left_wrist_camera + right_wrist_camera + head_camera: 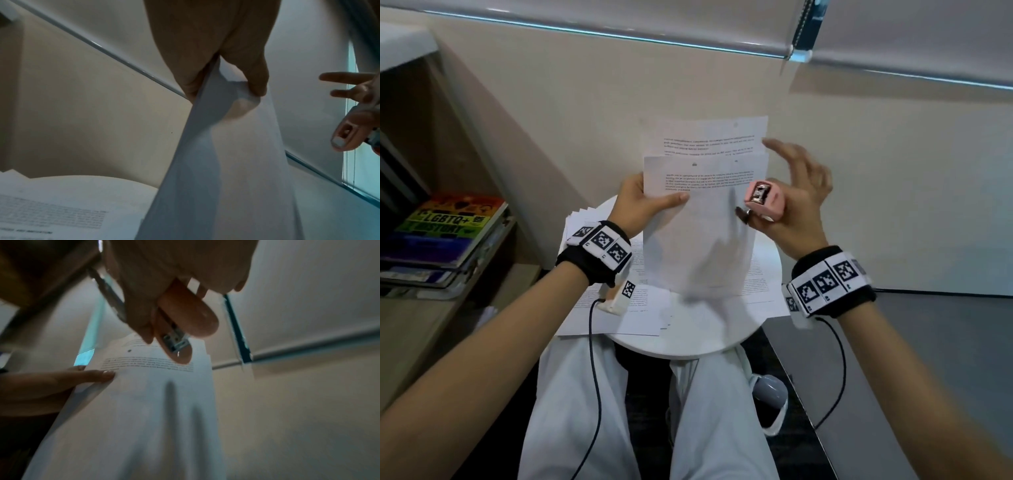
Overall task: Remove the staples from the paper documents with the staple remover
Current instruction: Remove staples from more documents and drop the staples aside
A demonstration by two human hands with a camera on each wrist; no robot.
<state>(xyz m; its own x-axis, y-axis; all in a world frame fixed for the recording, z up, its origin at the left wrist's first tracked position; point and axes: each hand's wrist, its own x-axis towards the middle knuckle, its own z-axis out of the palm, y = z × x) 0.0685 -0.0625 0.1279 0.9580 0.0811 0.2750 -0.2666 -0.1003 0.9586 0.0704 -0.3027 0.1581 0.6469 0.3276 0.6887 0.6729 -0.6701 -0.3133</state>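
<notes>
My left hand (pixel 643 202) pinches a set of printed white sheets (pixel 702 212) by their left edge and holds them upright above the small round table (pixel 688 339); its thumb lies across the front page. The sheets show again in the left wrist view (pixel 226 154) and right wrist view (pixel 148 402). My right hand (pixel 791 202) is at the sheets' right edge, holding a pink staple remover (pixel 765 200) in its lower fingers and thumb. Its upper fingers are spread toward the top pages. The remover's metal parts (pixel 176 340) face the text.
More printed pages (pixel 619 308) lie spread over the round table. A stack of books (pixel 445 233) sits on a wooden shelf at the left. A cream wall stands close behind. My legs in white trousers are under the table, and a grey surface (pixel 928 377) lies to the right.
</notes>
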